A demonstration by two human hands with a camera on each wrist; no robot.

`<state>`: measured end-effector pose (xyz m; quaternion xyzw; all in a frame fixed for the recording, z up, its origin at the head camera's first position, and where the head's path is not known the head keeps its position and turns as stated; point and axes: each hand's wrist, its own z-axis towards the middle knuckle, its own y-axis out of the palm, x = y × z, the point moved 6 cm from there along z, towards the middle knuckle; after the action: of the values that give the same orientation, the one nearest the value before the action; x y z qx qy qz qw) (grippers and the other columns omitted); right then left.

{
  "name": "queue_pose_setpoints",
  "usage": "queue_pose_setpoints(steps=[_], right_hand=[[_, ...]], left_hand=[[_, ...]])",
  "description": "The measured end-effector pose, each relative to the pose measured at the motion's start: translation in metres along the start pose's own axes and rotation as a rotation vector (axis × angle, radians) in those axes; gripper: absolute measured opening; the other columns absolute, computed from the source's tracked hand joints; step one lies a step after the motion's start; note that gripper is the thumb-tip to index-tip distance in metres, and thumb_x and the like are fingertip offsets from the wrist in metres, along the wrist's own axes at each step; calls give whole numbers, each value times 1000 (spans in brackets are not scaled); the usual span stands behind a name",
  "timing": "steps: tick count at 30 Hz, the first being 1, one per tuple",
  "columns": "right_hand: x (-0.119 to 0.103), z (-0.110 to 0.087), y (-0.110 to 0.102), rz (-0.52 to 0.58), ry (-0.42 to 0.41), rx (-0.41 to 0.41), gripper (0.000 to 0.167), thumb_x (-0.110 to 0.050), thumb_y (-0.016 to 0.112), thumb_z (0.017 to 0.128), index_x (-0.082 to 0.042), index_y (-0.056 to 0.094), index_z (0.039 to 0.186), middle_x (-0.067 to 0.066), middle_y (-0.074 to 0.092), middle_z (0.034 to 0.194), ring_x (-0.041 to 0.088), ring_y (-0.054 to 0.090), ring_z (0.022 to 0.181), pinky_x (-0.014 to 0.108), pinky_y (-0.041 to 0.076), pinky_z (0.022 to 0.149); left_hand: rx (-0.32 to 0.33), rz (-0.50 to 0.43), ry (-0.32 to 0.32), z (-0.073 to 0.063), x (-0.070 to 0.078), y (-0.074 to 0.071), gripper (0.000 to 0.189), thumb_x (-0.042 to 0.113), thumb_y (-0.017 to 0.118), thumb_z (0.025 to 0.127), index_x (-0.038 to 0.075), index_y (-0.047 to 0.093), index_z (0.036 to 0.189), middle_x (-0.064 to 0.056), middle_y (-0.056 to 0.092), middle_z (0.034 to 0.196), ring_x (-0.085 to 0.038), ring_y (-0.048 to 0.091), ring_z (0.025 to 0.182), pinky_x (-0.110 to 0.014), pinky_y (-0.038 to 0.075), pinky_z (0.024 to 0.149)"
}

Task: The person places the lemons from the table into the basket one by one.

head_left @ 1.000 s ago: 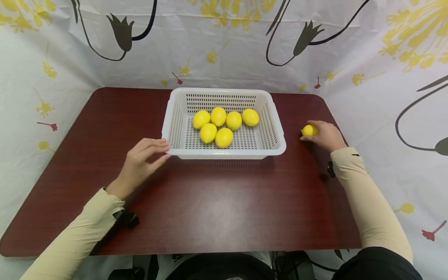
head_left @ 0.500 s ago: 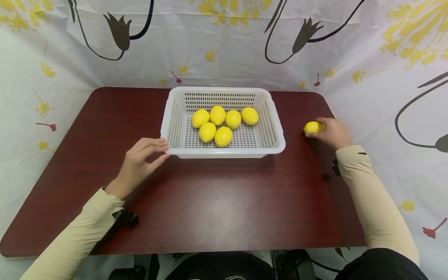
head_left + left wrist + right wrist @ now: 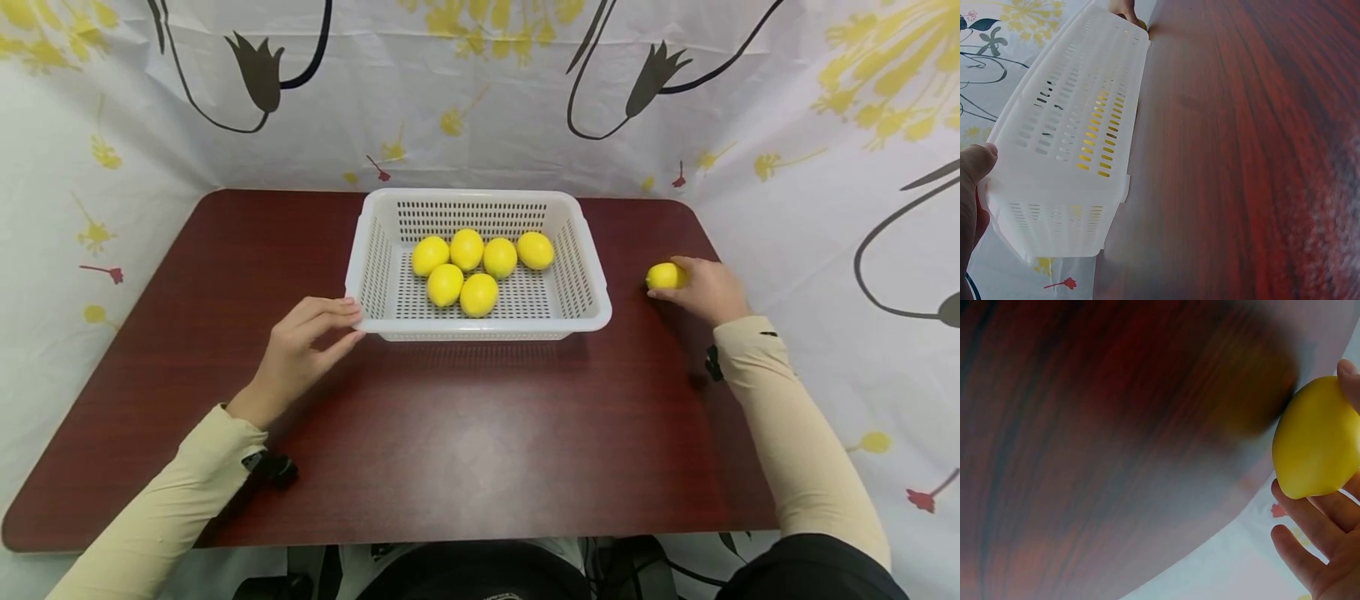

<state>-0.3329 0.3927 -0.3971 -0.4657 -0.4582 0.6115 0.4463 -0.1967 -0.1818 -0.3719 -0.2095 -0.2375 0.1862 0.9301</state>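
Note:
In the head view, a white plastic basket (image 3: 480, 326) with slotted walls stands toward the back of the table, several yellow lemons (image 3: 479, 295) lying inside it. The left hand (image 3: 303, 346) pinches the basket's near left corner at the rim. In the left wrist view, its thumb (image 3: 980, 161) lies against the basket's wall. Off to the right of the basket, the right hand (image 3: 708, 289) holds a single lemon (image 3: 663, 276) at the tabletop. The right wrist view shows this lemon (image 3: 1316, 440) between thumb and fingers, touching or nearly touching the table.
The dark red wooden table (image 3: 480, 450) has rounded corners, and its right edge runs close by the right hand. A white flowered cloth (image 3: 480, 100) hangs behind the table and along its sides.
The right hand with its lemon shifted slightly right, then came slightly back to the left. The left hand, the basket and the lemons inside have stayed in place.

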Motion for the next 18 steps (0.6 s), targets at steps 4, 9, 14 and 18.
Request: queue_pose_setpoints(steps=[4,9,14,18], right_hand=[[4,1,2,5,5,0,69,-45,81,78,0,61,127,26,66,120,43,60,91,56,50,75],[8,2,3,15,9,-13,70,-46,79,79,0,60,128,27,65,123,44,60,94,57,50,77],[7,1,0,21,6,-15,69,-43,80,80,2,59,129,28,64,123,44,60,95,58,50,78],[3,2,-8,23,-5,-4,70,-39,81,79,4,58,129,30,64,122,46,60,96,58,50,77]], left_hand=[[-2,11,0,0,0,1,36,30,71,91,-4,75,100,-19,74,104,-34,67,101,-15,46,106],[3,-7,3,0,-1,0,27,18,78,86,-5,75,101,-20,74,104,-34,66,101,-17,47,106],[3,0,1,0,0,0,29,22,76,88,-5,75,101,-20,74,104,-35,66,100,-16,47,106],[7,4,1,1,0,1,36,30,71,91,-5,75,99,-19,74,104,-36,67,99,-16,47,105]])
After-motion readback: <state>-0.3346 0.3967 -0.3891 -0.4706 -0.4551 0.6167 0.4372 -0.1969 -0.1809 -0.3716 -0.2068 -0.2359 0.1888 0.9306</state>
